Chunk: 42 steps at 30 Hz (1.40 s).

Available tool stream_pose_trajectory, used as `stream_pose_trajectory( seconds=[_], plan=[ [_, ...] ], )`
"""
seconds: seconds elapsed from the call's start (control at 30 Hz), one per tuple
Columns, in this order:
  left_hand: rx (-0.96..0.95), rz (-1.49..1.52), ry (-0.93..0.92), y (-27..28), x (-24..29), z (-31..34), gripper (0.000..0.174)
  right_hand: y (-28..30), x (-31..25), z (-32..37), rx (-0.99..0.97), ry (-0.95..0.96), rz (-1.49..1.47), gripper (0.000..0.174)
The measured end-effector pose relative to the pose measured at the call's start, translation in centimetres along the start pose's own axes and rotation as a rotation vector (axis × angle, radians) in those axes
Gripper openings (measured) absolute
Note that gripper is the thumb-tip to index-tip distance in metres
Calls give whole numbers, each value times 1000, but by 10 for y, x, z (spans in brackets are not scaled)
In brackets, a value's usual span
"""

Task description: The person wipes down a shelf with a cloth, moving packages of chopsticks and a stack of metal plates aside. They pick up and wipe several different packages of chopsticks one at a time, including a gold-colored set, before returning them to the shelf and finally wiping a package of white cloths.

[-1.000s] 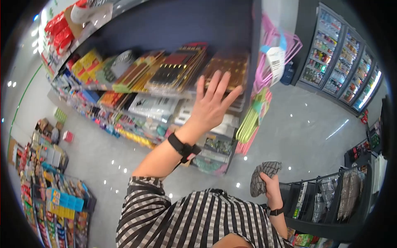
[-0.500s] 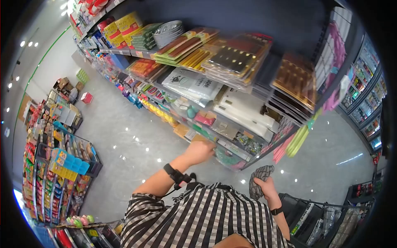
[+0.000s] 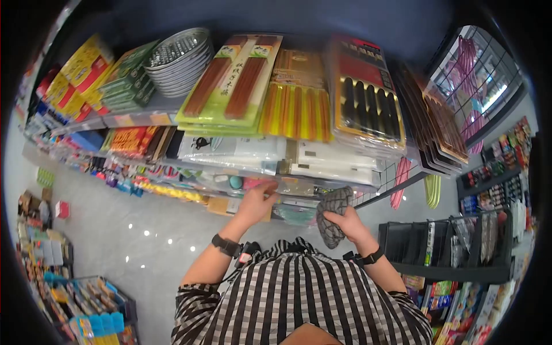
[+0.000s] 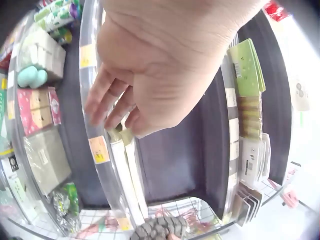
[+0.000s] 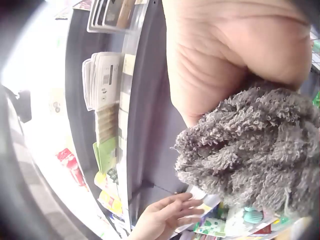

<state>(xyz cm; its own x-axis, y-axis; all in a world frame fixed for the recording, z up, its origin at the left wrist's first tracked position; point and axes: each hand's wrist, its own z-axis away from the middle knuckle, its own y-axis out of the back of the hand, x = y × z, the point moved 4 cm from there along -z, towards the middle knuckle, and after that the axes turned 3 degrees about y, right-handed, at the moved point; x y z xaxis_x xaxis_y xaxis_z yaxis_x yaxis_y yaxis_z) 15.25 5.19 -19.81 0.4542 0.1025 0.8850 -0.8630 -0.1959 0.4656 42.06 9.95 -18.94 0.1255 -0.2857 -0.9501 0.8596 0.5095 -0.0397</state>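
My right hand (image 3: 355, 224) grips a folded grey cleaning cloth (image 3: 333, 215) with a dark line pattern. In the right wrist view the cloth (image 5: 250, 155) shows a shaggy, looped pile below the palm. My left hand (image 3: 256, 202) holds nothing; its fingers are loosely bent in front of the lower shelves. The left wrist view puts this hand (image 4: 155, 75) close to a shelf edge with price tags (image 4: 99, 150). White flat packs (image 3: 333, 161) lie on the shelf just above both hands.
On the upper shelf lie chopstick packs (image 3: 230, 80), black-handled knives or utensils in a blister pack (image 3: 369, 98), stacked metal bowls (image 3: 178, 63) and yellow boxes (image 3: 80, 75). Pink hangers (image 3: 468, 75) hang on the wire side. A dark rack (image 3: 445, 244) stands at the right.
My left hand has come down from the brown packs on the upper shelf to the lower shelves. The cloth in my right hand has moved left and forward. The head view has turned toward the shelf.
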Motion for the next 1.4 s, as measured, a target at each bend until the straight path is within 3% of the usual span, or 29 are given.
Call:
stream_pose_trajectory(
  seconds=[0.2,0.27,0.3,0.33,0.4,0.43,0.47,0.53,0.6,0.67,0.7,0.8,0.87,0.93,1.07,1.17,1.33,1.37,1.4],
  plan=[
    [-61,-12,-30,-23,20,-82,35,-28,2,9,75,9,189,30],
    [-2,-361,22,-42,10,-102,38,-24,9,20,63,-31,185,30],
    [-17,-398,23,-42,15,-105,43,-18,17,26,98,-49,195,31],
    [-26,-400,21,-46,14,-111,43,-11,23,33,105,-53,189,31],
    [-134,-131,181,-54,2,-124,40,2,31,43,106,-73,128,32],
    [11,-122,10,-52,7,-130,40,10,36,47,103,-64,116,32],
    [12,-138,5,-54,6,-136,40,19,42,52,137,-76,121,32],
    [-125,119,537,-56,17,-131,34,37,51,59,176,-83,107,33],
    [-136,65,551,-67,-20,-149,33,53,55,67,202,-49,159,34],
    [-69,-622,-232,-76,-44,-173,53,67,65,70,205,-42,170,35],
    [-140,-742,-87,-76,-31,-169,51,74,69,71,196,-34,197,36],
    [-210,-772,-76,-82,-26,-170,52,91,81,73,173,-66,243,39],
    [-278,-880,-19,-81,28,-153,55,100,89,71,145,-82,247,40],
    [-432,-1144,112,-84,49,-148,57,108,95,71,116,-97,253,41],
    [-76,-589,160,-80,-13,-148,55,124,119,68,103,-104,325,43],
    [-119,-456,160,-81,-42,-134,54,132,126,75,94,-132,311,45],
    [-166,-111,88,-81,-54,-200,52,137,133,84,93,-135,333,46],
    [-173,-41,67,-67,-64,-173,51,137,133,86,123,-119,326,46],
    [-181,30,44,-92,-45,-234,51,138,133,88,155,-104,320,46]
  ],
)
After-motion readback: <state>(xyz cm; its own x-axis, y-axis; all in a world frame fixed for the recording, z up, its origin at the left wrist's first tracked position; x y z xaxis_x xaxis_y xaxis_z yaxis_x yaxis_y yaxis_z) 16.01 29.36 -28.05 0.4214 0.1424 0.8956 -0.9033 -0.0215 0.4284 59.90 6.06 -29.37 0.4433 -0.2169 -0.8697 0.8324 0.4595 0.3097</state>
